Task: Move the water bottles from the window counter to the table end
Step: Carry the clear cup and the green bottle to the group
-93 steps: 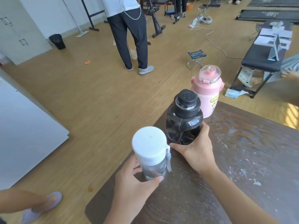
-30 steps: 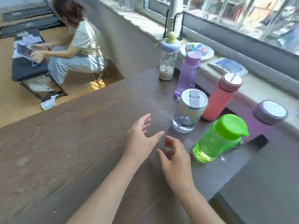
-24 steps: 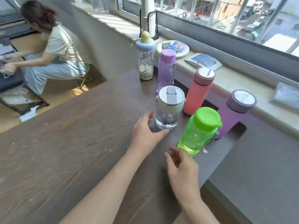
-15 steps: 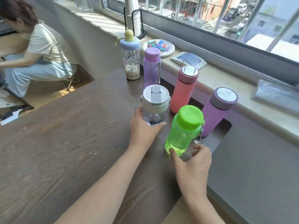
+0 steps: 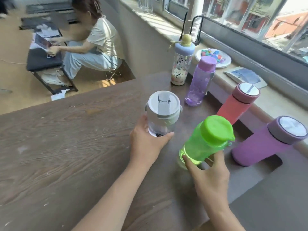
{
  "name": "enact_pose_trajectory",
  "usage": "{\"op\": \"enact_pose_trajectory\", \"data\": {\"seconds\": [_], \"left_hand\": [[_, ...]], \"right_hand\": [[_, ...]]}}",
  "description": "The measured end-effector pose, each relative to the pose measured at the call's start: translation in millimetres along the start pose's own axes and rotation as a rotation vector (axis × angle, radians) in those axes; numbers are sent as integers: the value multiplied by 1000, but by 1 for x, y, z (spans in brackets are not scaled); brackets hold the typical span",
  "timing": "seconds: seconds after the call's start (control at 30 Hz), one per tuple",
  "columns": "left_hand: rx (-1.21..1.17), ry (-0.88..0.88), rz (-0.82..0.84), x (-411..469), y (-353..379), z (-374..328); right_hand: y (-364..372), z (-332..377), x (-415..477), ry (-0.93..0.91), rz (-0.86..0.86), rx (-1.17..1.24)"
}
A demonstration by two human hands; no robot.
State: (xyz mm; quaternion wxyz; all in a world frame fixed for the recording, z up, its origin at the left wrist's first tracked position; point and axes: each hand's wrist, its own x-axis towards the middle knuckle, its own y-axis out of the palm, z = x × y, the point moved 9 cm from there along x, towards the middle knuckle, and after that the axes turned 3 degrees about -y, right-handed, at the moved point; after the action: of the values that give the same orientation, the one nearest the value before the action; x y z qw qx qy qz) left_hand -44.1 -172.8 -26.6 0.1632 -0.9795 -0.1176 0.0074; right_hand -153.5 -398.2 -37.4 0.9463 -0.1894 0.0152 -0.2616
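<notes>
Person's left hand (image 5: 146,144) wraps the clear bottle (image 5: 162,114), right hand (image 5: 210,170) grips the tilted green bottle (image 5: 206,140) low, both near tabletop's window edge, prob. to carry two at once.

The left hand (image 5: 146,144) hides the clear bottle's (image 5: 160,120) base; the seated person (image 5: 93,47) is blurred.

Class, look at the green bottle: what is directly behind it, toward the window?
Behind the green bottle stands the coral-red flask, its silver-topped cap and upper body visible. Its base is hidden by the green lid.
</notes>
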Motion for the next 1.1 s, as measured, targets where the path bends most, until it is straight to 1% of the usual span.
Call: {"op": "enact_pose_trajectory", "data": {"seconds": [0.13, 0.2, 0.4, 0.6, 0.8, 0.93, 1.1], "left_hand": [[-27, -56, -144, -16, -99, 12], [-47, -112, -223, -28, -152, 28], [-25, -210, -488, -78, -300, 79], [-17, -273, -698, -159, -413, 116], [-28, -352, -878, -241, -487, 156], [-86, -397, -1008, -285, -515, 175], [-96, -385, -1114, -324, -543, 195]], "right_hand": [[70, 47, -6, -91, 186, 2], [113, 71, -18, -127, 294, 26], [246, 142, -87, -244, 570, 78], [350, 197, -161, -307, 744, 80], [436, 235, -221, -407, 884, 45], [489, 251, -253, -467, 932, -2], [550, 265, -277, -519, 953, -74]]}}
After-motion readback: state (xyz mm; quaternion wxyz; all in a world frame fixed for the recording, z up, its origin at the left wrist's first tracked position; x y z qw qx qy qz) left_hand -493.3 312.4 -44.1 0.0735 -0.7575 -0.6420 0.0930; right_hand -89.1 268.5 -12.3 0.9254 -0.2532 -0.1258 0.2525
